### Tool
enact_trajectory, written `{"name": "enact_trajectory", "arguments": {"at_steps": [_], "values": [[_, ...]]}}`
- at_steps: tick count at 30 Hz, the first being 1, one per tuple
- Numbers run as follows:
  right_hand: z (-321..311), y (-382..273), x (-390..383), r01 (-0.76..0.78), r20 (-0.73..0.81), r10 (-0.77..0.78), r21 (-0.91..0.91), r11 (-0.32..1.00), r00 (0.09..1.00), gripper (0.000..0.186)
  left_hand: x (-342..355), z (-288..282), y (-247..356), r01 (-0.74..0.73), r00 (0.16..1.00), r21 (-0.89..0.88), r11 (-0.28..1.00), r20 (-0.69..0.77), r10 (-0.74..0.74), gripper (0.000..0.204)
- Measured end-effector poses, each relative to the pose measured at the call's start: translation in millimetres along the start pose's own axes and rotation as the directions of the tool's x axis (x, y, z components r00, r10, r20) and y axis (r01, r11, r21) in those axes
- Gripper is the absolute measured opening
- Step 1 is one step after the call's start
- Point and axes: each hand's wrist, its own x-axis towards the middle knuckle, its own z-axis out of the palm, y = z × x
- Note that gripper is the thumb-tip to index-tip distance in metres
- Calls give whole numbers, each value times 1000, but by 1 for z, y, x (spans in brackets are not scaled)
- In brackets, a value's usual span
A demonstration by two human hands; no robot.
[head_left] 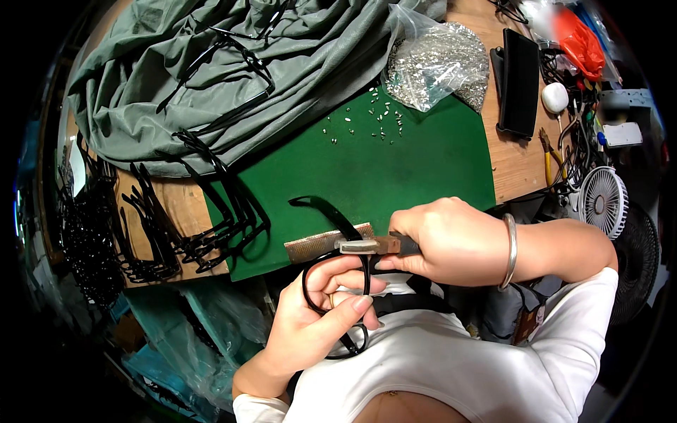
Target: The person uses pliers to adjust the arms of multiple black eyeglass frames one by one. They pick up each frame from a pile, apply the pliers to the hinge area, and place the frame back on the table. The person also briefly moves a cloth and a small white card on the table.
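Observation:
My left hand [319, 310] is closed around a black eyeglass frame [305, 282], its fingers passing through and behind one round rim. One temple of the frame reaches up over a worn, textured metal block [305, 249] on the green mat. My right hand [446, 243], closed, holds a tool with a blunt metal head [358, 247] and a dark handle; its exact kind is unclear. The tool's head lies across the frame where temple and rim meet, beside the block. The second rim hangs low against my white shirt.
Several black frames [236, 211] lie at the left on the green mat [423, 173] and on grey-green cloth [282, 106]. A bag of small silver parts [437, 67] stands at the back, loose pieces before it. Yellow-handled pliers [549, 151] and a small fan [603, 201] sit right.

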Motion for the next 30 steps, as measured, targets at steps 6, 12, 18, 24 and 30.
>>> {"name": "enact_trajectory", "arguments": {"at_steps": [6,12,18,24,30], "values": [[-30,23,4,84,121,-111,209,974,986,42,-1,-4,3,8,1000,-8,1000,3,-8,43],[15,49,29,70,-261,-67,1,998,963,32,2,-2,9,-17,999,-44,999,51,19,42],[10,42,36,15,-229,5,86,996,973,29,-16,14,29,-255,965,562,787,93,246,41],[12,37,35,-34,-203,60,128,991,977,27,-24,-27,12,-123,934,566,815,-211,287,37],[15,33,38,-40,-245,46,29,999,969,27,-18,-91,39,-58,803,995,-76,91,589,40]]}}
